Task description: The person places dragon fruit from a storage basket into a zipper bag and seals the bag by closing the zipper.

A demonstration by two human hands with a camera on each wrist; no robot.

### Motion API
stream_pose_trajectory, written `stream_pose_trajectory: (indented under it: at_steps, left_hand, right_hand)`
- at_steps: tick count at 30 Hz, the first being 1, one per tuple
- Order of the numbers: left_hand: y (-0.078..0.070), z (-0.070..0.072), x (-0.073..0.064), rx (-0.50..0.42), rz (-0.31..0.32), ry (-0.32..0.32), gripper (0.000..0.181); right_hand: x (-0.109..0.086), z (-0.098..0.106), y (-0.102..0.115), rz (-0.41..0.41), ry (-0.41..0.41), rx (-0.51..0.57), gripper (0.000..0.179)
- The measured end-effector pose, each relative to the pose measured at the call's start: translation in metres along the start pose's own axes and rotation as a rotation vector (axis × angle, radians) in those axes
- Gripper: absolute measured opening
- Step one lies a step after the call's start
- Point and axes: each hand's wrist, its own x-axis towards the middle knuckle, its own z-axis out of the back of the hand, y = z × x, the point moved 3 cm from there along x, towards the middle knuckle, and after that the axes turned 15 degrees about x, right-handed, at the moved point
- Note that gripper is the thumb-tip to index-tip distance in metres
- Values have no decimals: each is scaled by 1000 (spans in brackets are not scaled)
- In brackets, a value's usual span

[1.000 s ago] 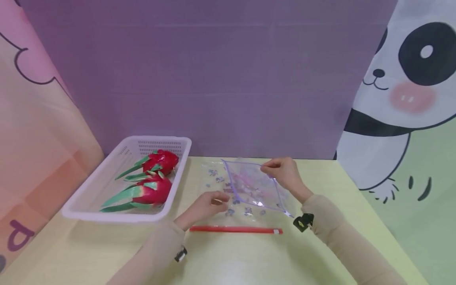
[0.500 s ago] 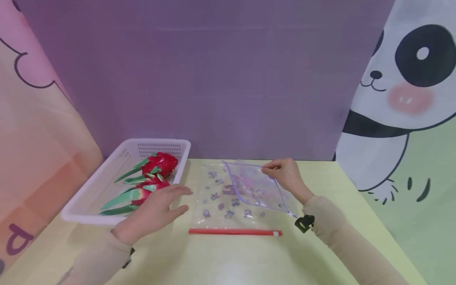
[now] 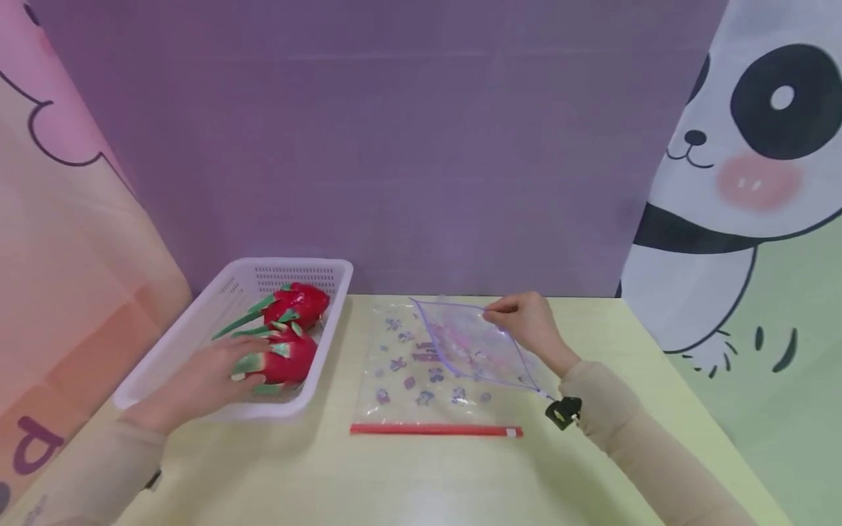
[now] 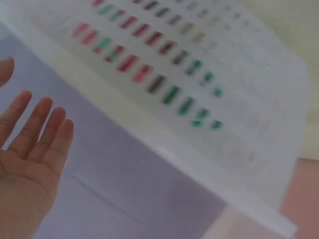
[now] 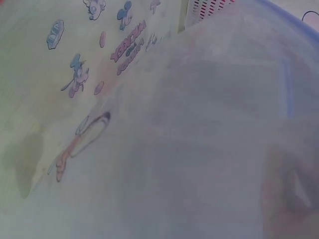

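My left hand (image 3: 204,376) reaches over the near-left part of the white basket (image 3: 151,351), its fingertips at the green leaves of the nearer red dragon fruit (image 3: 294,358). In the left wrist view the left hand (image 4: 37,154) shows extended, spread fingers beside the basket wall (image 4: 239,109). Behind it in the basket lies another dragon fruit (image 3: 304,305). My right hand (image 3: 529,325) pinches the purple edge of a clear zip bag (image 3: 470,347), holding its mouth raised and spread. In the right wrist view the film of this bag (image 5: 189,149) covers most of the frame.
A clear printed bag (image 3: 395,372) with a red slider strip (image 3: 434,429) lies flat on the table (image 3: 421,482), partly under the purple-edged bag. A purple backdrop (image 3: 408,146) rises behind the table, with cartoon panels at both sides.
My left hand has left the bags and moved left over the basket to the nearer dragon fruit. My right hand stays in place, still pinching the purple-edged bag.
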Motion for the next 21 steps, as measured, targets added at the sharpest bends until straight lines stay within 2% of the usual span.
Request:
stream_pose_trajectory:
  at_steps: [5,9,11,16,21]
  left_hand:
    - [20,-10,-1,-55,64,103,57]
    - [29,-23,0,-88,95,180,76]
    - [33,-30,1,-92,97,198,84]
    - [36,-41,7,-52,66,176,95]
    - [37,-51,14,33,40,160,101]
  right_hand:
    - [0,-1,1,-17,10,6,17]
    - [0,-1,1,-27,12,4,17]
    - [0,-1,0,-26,13,1,17]
    - [0,-3,-1,-17,17,-2,17]
    - [0,-4,-1,-2,21,-21,17]
